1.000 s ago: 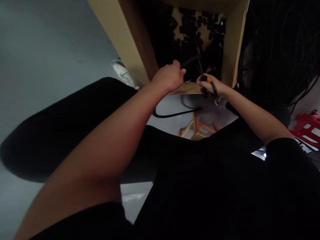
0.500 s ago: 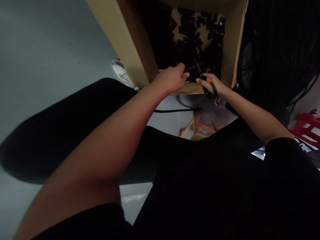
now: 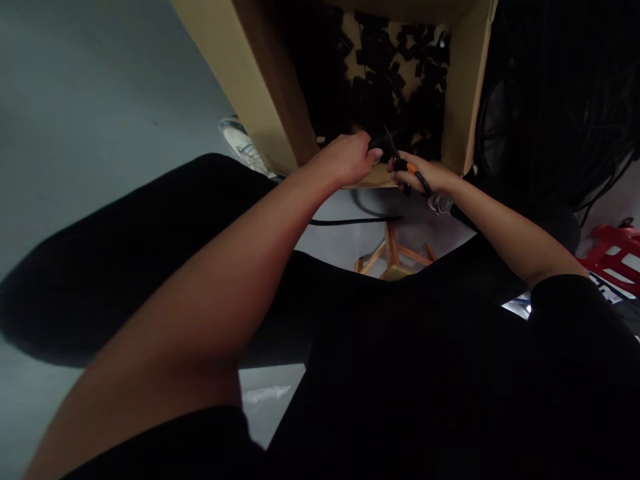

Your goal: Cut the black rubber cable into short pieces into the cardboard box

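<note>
My right hand (image 3: pixel 417 175) is wrapped round the handles of black-and-orange scissors (image 3: pixel 411 168), whose blades point up and left over the cardboard box (image 3: pixel 463 107). Left of the blades, my left hand (image 3: pixel 350 159) is closed at the near edge of the box on a dark tube-like piece (image 3: pixel 381 141). The tip of that piece sticks out toward the scissors and lies beside the blades. Many small black pieces (image 3: pixel 375 50) are scattered on the bottom of the box. The fingertips of my left hand are partly hidden.
Below the box a wooden stool (image 3: pixel 393 257) stands between my legs, with a black strip (image 3: pixel 350 222) above it. Dark coiled cables (image 3: pixel 565 113) lie at the right. A red plastic stool (image 3: pixel 613 253) is at the right edge. My shoe (image 3: pixel 243 143) is left of the box.
My right hand and the scissors have moved slightly left, nearer to my left hand. The scissors' blades now lie beside the dark piece. My left hand has shifted a little.
</note>
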Available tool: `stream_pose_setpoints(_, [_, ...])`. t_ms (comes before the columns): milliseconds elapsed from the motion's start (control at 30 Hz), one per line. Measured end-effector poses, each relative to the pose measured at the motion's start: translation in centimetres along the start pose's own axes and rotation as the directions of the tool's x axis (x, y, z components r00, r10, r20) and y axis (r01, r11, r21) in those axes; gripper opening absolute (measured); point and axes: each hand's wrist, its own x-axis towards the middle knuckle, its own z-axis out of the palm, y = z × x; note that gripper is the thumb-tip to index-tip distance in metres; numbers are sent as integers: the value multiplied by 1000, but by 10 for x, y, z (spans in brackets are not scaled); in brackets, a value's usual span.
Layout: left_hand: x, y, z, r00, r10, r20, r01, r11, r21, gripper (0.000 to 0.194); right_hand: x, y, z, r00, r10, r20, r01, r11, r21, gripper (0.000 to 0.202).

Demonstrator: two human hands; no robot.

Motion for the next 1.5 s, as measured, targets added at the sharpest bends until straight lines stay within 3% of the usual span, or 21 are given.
stream_pose_setpoints(200, [-6,3,-5,998,44,-34,-45,998,-38,60,-6,-18,-4,996,-66,-65,58,990,-125,56])
stream_pose_setpoints(400, [-5,-9,-5,991,-36,-129,24,995,-94,67,-2,-10,-9,981,8,-196,-19,999,-51,68])
stream_pose_setpoints(567, [-3,-10,-5,996,-56,-75,50,996,-75,76,2,6,-11,999,-10,-41,8,998,-57,65])
stream_pose_setpoints(700, [-7,0,-5,999,-51,1,51,998,-35,69,2,3,-2,996,-86,33,89,992,-89,52])
stream_pose_setpoints(833, [-8,6,-3,1000,-5,25,6,1000,-22,62,-3,-16,2,998,-63,6,63,990,-129,49])
stream_pose_setpoints(1033, [-7,-3,-6,998,-13,-69,7,997,-83,68,-15,-42,0,990,49,-135,-64,992,-111,64])
stream_pose_setpoints(1333, [-11,-4,-8,997,-41,-64,37,998,-59,67,-7,-19,-2,968,143,-207,-136,990,48,70])
stream_pose_setpoints(1500, [-8,-7,-8,996,-51,-75,45,995,-91,74,-9,-17,-4,984,151,-95,-143,985,93,66])
